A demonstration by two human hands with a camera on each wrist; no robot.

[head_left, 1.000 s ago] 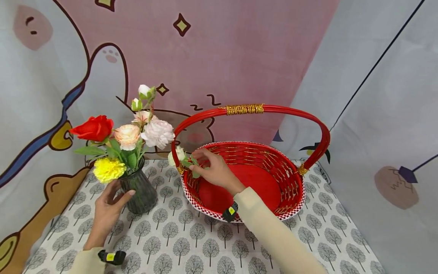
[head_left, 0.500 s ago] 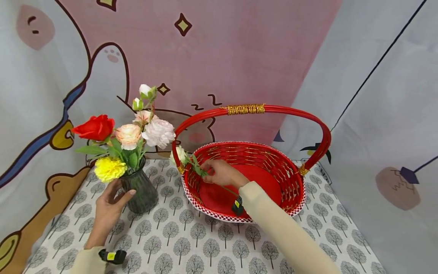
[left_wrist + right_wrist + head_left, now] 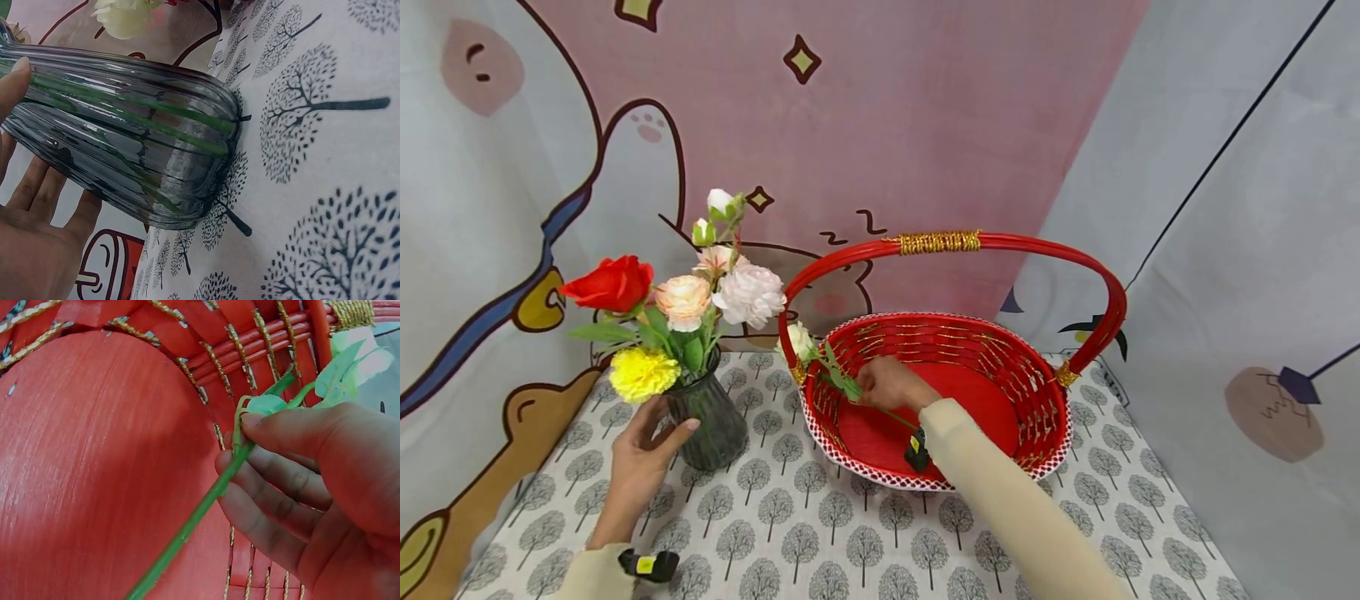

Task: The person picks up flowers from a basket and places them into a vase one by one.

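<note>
My left hand [image 3: 638,458] holds a ribbed grey glass vase [image 3: 709,421] on the cloth, thumb on one side and fingers on the other. Green stems show through the glass [image 3: 125,125] in the left wrist view. Inside the red woven basket [image 3: 835,454], my right hand [image 3: 891,385] pinches the green stem [image 3: 187,528] of a white flower [image 3: 797,342] between thumb and fingers. The bloom lies at the basket's left rim, by the foot of the handle. Its stem slants down across the basket floor [image 3: 94,462].
In the vase stand a red rose [image 3: 612,284], a yellow carnation [image 3: 643,374], a peach flower [image 3: 682,302], a pale pink bloom [image 3: 750,296] and white buds. The basket's tall handle [image 3: 940,242] arches overhead. A tree-print cloth [image 3: 805,542] covers the table; a cartoon curtain [image 3: 925,125] hangs behind.
My right hand has slid its hold from near the white bloom down the stem, moving right and lower into the basket. The left hand has stayed on the vase.
</note>
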